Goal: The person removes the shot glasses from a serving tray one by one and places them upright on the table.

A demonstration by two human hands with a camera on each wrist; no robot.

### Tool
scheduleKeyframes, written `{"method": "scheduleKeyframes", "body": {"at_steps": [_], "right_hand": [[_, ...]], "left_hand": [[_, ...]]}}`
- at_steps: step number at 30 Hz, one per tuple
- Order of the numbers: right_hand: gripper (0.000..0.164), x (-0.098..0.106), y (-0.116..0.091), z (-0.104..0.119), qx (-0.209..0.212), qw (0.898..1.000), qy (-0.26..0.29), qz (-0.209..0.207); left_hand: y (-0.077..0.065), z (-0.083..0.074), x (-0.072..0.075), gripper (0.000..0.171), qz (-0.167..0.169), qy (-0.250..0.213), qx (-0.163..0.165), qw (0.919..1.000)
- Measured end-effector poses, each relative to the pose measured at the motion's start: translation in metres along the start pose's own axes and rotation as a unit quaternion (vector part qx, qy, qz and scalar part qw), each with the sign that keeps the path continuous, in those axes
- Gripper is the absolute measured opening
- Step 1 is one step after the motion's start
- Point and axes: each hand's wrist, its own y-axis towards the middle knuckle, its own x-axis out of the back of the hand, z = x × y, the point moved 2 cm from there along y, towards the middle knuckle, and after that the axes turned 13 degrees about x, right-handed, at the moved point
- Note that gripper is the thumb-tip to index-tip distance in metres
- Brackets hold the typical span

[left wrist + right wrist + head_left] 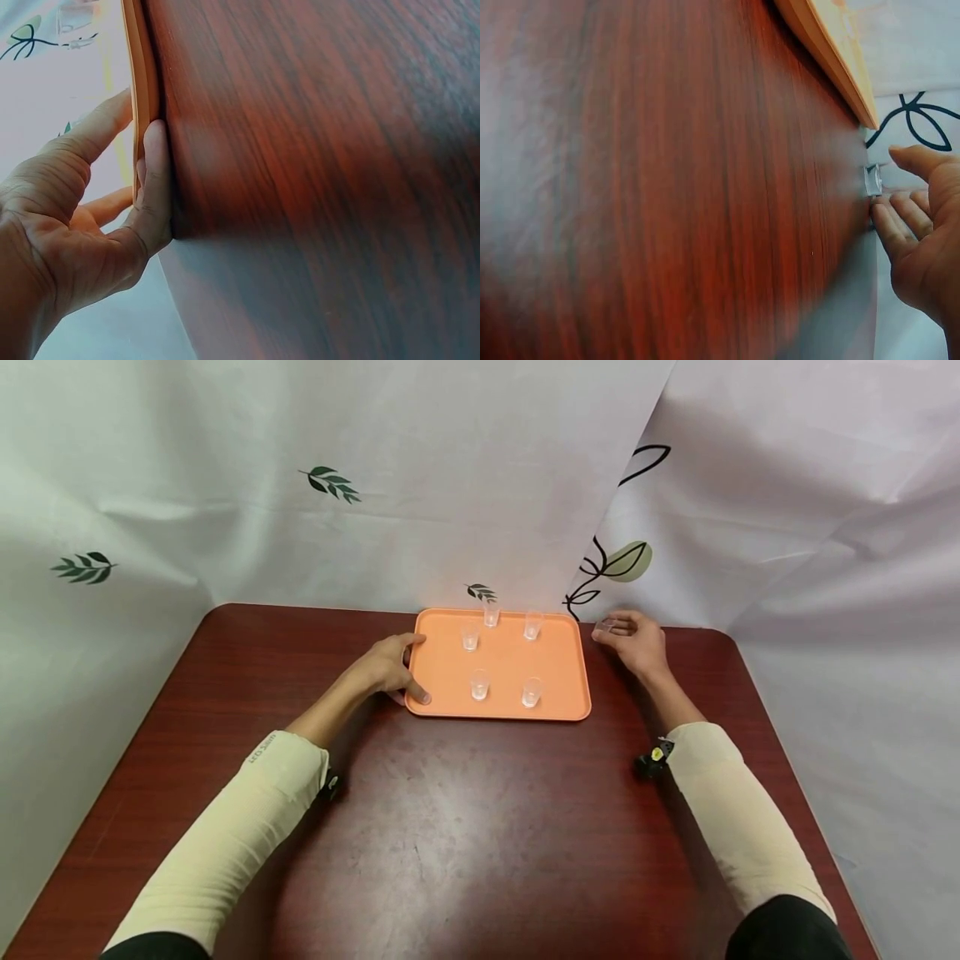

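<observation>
Several small clear plastic cups [479, 686] stand on an orange tray [501, 660] near the back of the table. My left hand [392, 663] grips the tray's left edge, its thumb over the rim. In the left wrist view, fingers [154, 169] lie against the outer side of that edge. Beyond the tray's right end, my right hand [637, 639] is around another small clear cup [873, 180]. The right wrist view has that cup on the table between the thumb and the fingers, with a gap on the thumb side.
A dark red-brown wooden table [450, 827] extends in front of the tray toward me. White cloth [420, 485] with printed leaves hangs along its back edge.
</observation>
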Motion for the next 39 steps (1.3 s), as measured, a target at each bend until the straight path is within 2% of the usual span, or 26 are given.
{"method": "scheduleKeyframes", "body": {"at_steps": [7,14,24,28,34,39], "right_hand": [[0.066,0.010,-0.010,0.000,-0.016,1.000,-0.011,0.006],[0.066,0.022,-0.025,-0.003,-0.001,1.000,-0.005,0.009],[0.068,0.032,-0.047,0.003,0.003,1.000,0.006,0.018],[0.068,0.032,-0.057,0.008,0.012,1.000,0.013,0.025],[0.065,0.022,-0.073,0.018,0.031,0.998,0.028,0.042],[0.058,0.006,-0.085,0.030,0.048,0.995,0.071,0.060]], "left_hand": [[0.000,0.001,0.000,0.127,0.002,-0.014,-0.007,0.9999],[0.001,0.004,0.000,0.127,0.003,-0.034,-0.014,0.9993],[0.000,0.008,-0.001,0.125,-0.008,-0.034,-0.023,0.9991],[-0.001,0.010,-0.003,0.129,-0.029,-0.012,-0.038,0.9988],[0.017,0.021,-0.007,0.149,-0.100,0.044,-0.047,0.9929],[0.022,0.023,-0.009,0.164,-0.112,0.049,-0.042,0.9917]]}}
